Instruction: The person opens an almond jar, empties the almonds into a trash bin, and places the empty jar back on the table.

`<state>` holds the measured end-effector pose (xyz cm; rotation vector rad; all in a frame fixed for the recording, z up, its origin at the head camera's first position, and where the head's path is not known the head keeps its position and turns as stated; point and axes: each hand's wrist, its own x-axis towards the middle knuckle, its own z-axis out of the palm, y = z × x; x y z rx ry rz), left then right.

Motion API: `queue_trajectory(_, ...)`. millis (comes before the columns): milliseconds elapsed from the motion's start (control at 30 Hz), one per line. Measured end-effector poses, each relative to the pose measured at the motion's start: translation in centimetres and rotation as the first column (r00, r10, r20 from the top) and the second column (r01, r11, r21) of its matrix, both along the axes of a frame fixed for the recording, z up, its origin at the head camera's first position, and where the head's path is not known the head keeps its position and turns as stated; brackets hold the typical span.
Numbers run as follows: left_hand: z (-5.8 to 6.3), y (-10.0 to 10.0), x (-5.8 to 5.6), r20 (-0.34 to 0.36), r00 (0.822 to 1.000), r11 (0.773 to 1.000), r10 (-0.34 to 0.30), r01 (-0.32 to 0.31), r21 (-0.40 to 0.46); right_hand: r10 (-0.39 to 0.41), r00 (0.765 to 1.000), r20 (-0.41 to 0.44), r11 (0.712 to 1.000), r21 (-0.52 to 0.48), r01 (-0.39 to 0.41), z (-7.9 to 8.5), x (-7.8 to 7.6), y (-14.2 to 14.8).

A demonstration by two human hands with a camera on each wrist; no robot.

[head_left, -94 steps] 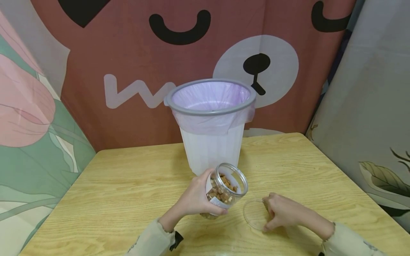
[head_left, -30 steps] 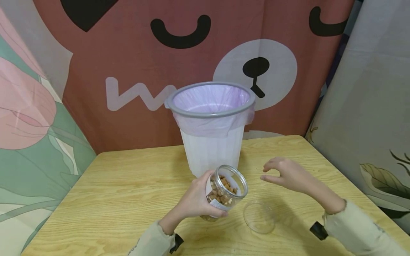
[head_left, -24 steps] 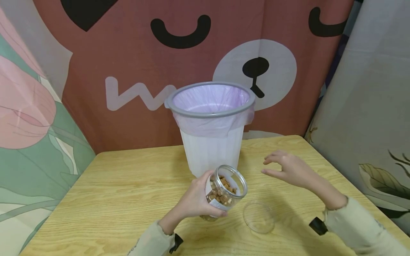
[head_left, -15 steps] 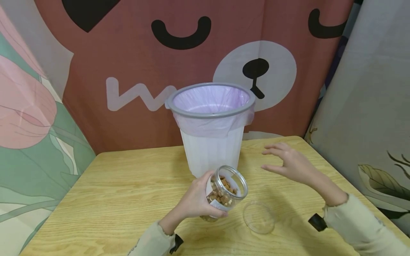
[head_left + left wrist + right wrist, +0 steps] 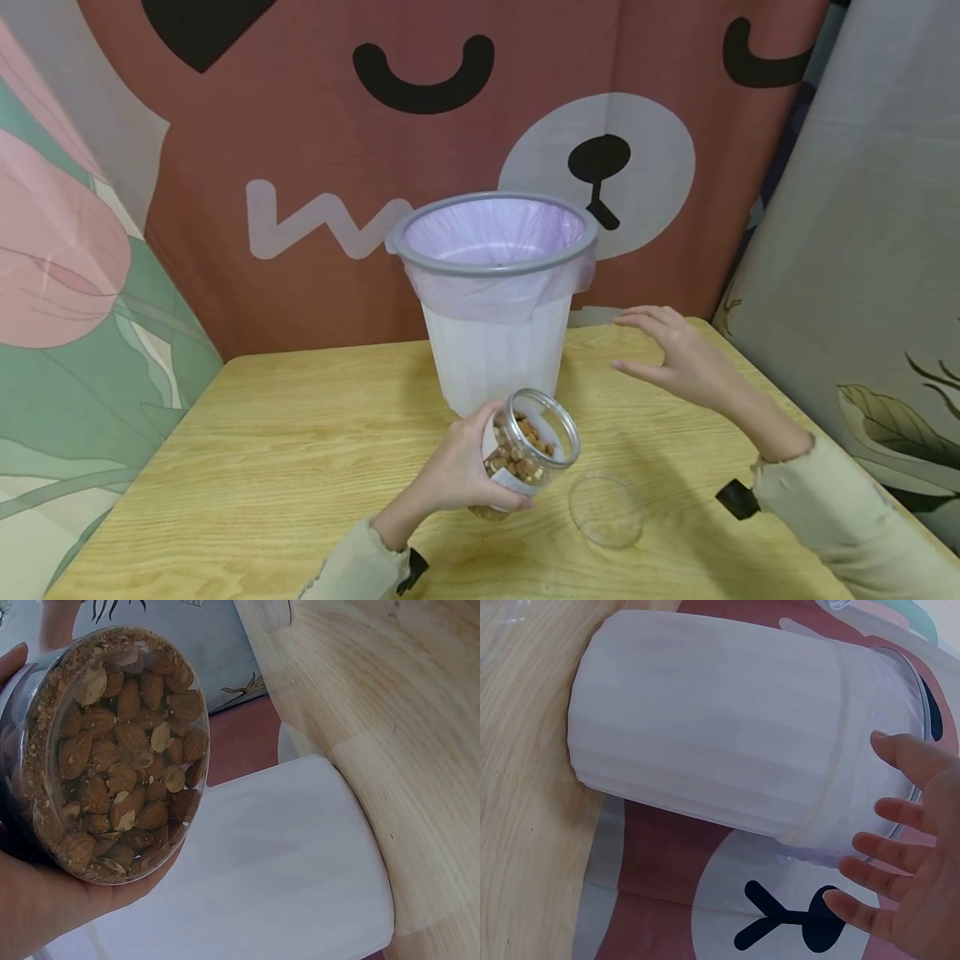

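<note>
My left hand (image 5: 459, 468) grips a clear jar (image 5: 491, 450) around its side, tilted with its uncapped mouth up and to the right. Almonds (image 5: 124, 769) show through the jar's bottom in the left wrist view, with fine crumbs around the edge. A round transparent lid (image 5: 606, 510) lies flat on the table, just right of the jar. My right hand (image 5: 688, 360) is raised in the air to the right of the bin, fingers spread and holding nothing. In the right wrist view its fingers (image 5: 889, 851) overlap the bin's rim end, apart from the jar.
A white trash bin (image 5: 495, 354) with a grey rim and a pale purple liner (image 5: 491, 229) stands behind the jar. It rests on a wood-grain table (image 5: 315, 450). Printed cloths (image 5: 315, 100) hang behind the table and at both sides.
About three seconds ago my right hand was at the lid; now the lid lies alone. That hand has risen away and keeps moving upward, fingers spreading. My left hand and the jar stay almost still.
</note>
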<state>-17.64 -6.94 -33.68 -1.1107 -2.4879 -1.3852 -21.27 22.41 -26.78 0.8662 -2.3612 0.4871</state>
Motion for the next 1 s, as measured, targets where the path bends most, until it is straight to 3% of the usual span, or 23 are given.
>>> queue_trajectory(200, 0.2, 0.0, 0.0, 0.009, 1.0, 1.0, 0.002, -0.002, 0.002, 0.004, 0.999, -0.051, 1.0, -0.016, -0.005, 0.7, -0.6, -0.3)
queue_trajectory(533, -0.2, 0.0, 0.0, 0.004, 1.0, 1.0, 0.005, -0.005, 0.004, -0.067, 0.998, -0.021, 0.998, -0.004, 0.067, 2.3, -1.3, -1.0)
queue_trajectory(767, -0.4, 0.1, -0.2, -0.009, 1.0, 1.0, -0.004, 0.005, 0.01, -0.052, 0.991, -0.122, 0.999, 0.002, 0.052, 3.2, -2.5, -1.8)
queue_trajectory(1000, -0.6, 0.3, -0.2, -0.013, 1.0, 1.0, -0.01, 0.01, 0.004, -0.068, 0.99, -0.121, 0.998, -0.015, 0.067, 4.0, -3.1, -2.4)
